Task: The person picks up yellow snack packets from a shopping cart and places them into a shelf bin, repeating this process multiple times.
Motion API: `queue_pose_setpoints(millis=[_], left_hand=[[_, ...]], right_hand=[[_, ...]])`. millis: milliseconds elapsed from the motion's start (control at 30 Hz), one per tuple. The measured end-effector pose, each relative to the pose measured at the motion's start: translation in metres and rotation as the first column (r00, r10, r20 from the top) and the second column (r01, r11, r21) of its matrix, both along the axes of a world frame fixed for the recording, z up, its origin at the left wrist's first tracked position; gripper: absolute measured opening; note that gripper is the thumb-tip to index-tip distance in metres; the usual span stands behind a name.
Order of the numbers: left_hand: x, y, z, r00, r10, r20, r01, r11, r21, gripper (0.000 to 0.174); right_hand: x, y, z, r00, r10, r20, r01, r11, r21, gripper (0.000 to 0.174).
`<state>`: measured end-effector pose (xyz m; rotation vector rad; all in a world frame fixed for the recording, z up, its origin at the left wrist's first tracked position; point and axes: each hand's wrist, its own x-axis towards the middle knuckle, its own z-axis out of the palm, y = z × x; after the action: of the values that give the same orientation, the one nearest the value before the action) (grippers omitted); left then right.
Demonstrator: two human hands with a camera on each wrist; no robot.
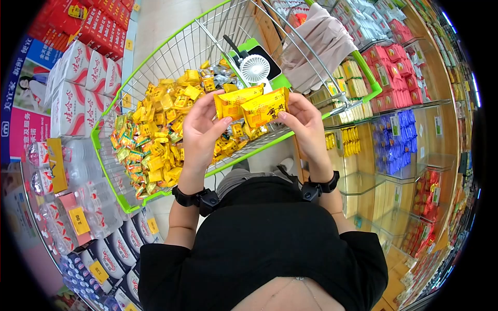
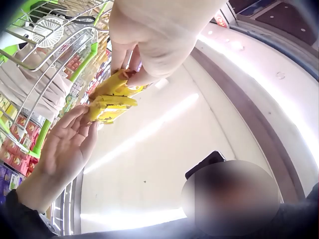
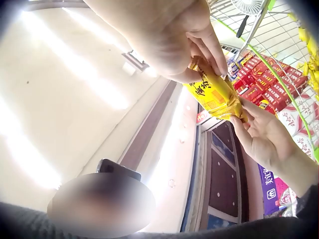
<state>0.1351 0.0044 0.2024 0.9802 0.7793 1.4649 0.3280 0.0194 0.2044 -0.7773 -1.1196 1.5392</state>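
Note:
Both hands are raised over the near side of a shopping cart. My left hand pinches a yellow snack packet between thumb and fingers. The right hand pinches a second yellow snack packet with dark printed characters, its thumb on the front. In the head view the second packet overlaps the first one's right end. In the left wrist view the two packets lie close together between the hands. The right wrist view shows the printed face of the right packet.
The green-rimmed cart holds a heap of small yellow packets. A white fan and a greyish cloth are at its handle end. Shelves with pink packs and blue packs line the right; boxes and bottles stand left.

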Motion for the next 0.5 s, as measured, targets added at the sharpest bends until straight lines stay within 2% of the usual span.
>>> queue_pose_setpoints(millis=[300, 500], left_hand=[[0.027, -0.007, -0.008, 0.995, -0.102, 0.016, 0.101, 0.992, 0.078, 0.039], [0.053, -0.003, -0.007, 0.978, -0.209, 0.002, 0.204, 0.958, 0.202, 0.038]], right_hand=[[0.017, -0.016, -0.003, 0.999, -0.03, -0.023, 0.03, 0.999, 0.041, 0.022], [0.037, -0.022, -0.004, 0.99, -0.138, -0.034, 0.141, 0.981, 0.13, 0.018]])
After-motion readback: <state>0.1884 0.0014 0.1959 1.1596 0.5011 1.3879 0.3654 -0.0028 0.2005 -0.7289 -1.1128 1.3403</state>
